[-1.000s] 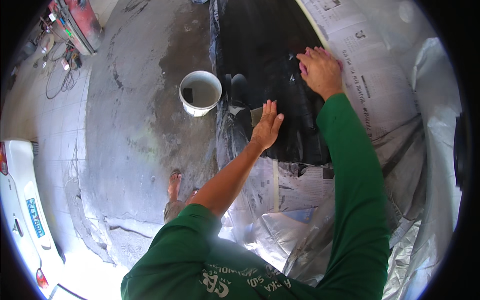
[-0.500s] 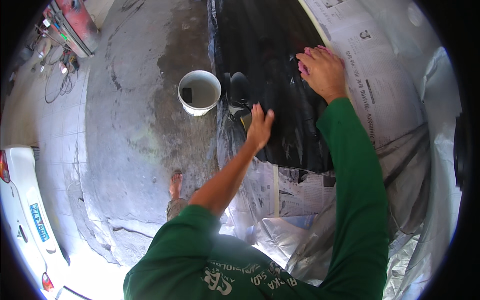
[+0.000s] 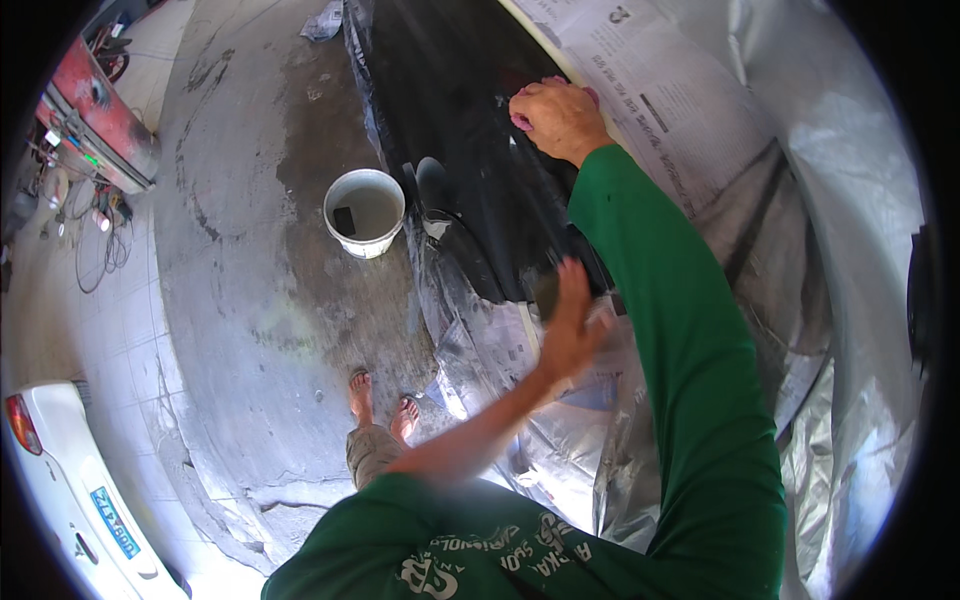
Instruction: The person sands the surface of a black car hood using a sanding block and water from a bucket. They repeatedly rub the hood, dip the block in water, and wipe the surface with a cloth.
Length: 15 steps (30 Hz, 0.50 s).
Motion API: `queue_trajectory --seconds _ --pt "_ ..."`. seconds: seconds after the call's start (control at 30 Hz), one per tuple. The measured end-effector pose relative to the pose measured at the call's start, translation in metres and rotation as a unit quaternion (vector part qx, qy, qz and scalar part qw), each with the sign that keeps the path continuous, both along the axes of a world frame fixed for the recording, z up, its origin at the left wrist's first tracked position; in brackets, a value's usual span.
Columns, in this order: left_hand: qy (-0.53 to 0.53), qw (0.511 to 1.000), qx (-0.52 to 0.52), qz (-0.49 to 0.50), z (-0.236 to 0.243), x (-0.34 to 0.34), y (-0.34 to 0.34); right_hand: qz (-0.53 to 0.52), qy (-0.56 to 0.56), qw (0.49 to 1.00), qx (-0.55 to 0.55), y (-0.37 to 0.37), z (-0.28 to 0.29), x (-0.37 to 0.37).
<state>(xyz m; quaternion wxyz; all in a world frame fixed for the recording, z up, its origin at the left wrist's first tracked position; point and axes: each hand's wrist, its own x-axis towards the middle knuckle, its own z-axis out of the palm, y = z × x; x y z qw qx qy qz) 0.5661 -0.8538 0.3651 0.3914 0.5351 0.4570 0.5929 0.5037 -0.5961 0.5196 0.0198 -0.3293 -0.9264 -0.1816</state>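
Observation:
My right hand is closed around a crumpled pink cloth, pressed against the far right part of a glossy black panel. Much of the cloth is hidden under the fingers. Nearer to me, my left hand is smeared by motion over the panel's near edge. A dark, flat piece shows beside its fingertips; whether the hand grips it is unclear. A black, mirror-like rounded part sticks up at the panel's left edge.
A white bucket of cloudy water, with a dark block inside, stands on the concrete left of the panel. Newspaper and plastic sheeting line the right side. A red cylinder and white car are farther left.
The view has shifted. My left hand has swung right and nearer to me, from the panel's left side to its near edge. My right hand still presses the pink cloth on the panel.

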Motion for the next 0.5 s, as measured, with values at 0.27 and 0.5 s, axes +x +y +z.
queue_trajectory --seconds 0.27,0.5 --pt "-0.11 0.993 -0.043 -0.005 0.035 0.002 -0.002 -0.024 0.035 0.989 -0.14 -0.114 0.084 0.041" --pt "-0.063 0.998 -0.007 0.015 0.054 -0.01 0.007 -0.052 0.074 0.99 -0.107 -0.147 0.095 0.061"
